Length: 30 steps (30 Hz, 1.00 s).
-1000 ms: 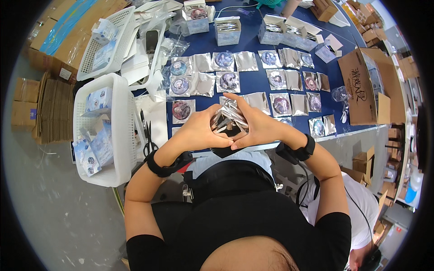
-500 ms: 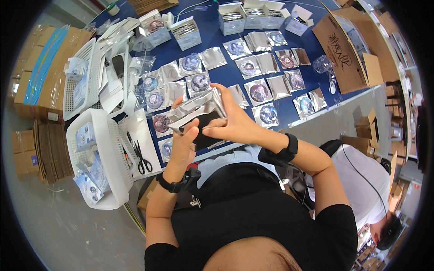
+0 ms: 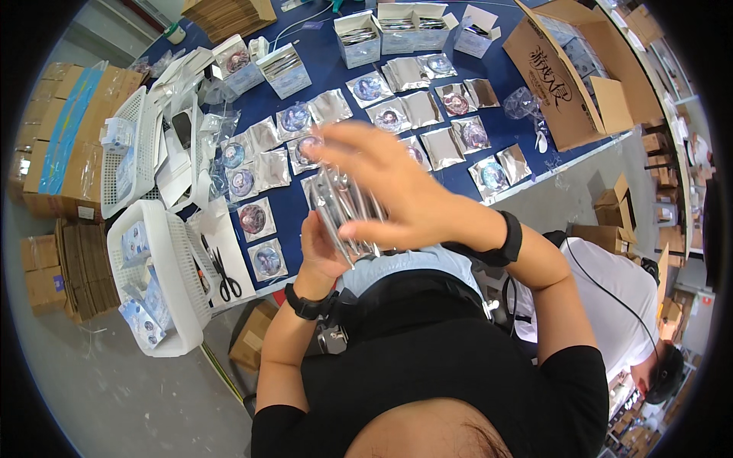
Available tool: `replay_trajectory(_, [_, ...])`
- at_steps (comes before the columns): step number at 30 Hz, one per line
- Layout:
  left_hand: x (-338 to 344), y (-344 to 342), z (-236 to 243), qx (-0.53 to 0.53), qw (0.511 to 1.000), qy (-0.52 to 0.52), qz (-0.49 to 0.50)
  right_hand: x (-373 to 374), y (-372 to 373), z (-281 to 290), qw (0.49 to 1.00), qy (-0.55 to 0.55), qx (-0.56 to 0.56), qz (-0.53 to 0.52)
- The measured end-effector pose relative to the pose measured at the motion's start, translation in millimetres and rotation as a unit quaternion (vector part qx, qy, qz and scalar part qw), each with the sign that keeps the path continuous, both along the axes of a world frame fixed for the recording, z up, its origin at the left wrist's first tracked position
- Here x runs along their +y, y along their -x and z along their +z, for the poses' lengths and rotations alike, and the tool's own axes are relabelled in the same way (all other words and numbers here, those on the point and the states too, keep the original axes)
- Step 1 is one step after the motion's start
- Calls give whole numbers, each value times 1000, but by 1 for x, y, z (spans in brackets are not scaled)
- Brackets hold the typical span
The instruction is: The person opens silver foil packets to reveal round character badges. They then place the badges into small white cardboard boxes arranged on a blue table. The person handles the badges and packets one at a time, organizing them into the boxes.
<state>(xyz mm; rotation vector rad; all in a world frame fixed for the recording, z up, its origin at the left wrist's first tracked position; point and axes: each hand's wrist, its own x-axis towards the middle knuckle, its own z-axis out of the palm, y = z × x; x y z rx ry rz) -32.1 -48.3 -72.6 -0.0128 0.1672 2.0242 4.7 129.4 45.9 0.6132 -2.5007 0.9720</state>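
Silver packets (image 3: 333, 208): left hand (image 3: 319, 252) is gripping them, apparently squaring edges. Right hand (image 3: 408, 195) is arching, spread, contact unclear; next move is likely needing steadiness.

The grey floor (image 3: 69, 374) is dotted with little white marks. A big blue table (image 3: 285, 208) is lit by bright light. Brown boxes (image 3: 46, 130) are piled on the left, near a pale wall (image 3: 95, 47). On the right, long shelves (image 3: 679, 164) are filled with more boxes
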Motion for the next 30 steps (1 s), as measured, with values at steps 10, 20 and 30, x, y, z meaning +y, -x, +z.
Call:
replay_trajectory(10, [4, -31, -2, 200, 952, 219, 79, 7, -41, -24, 998, 3, 42, 49])
replay_trajectory(20, [39, -53, -2, 165, 960, 226, 3, 45, -75, -43, 999, 47, -8, 18])
replay_trajectory(30, [27, -78, -4, 31, 993, 99, 50, 323, -127, -188, 842, 145, -260, -450])
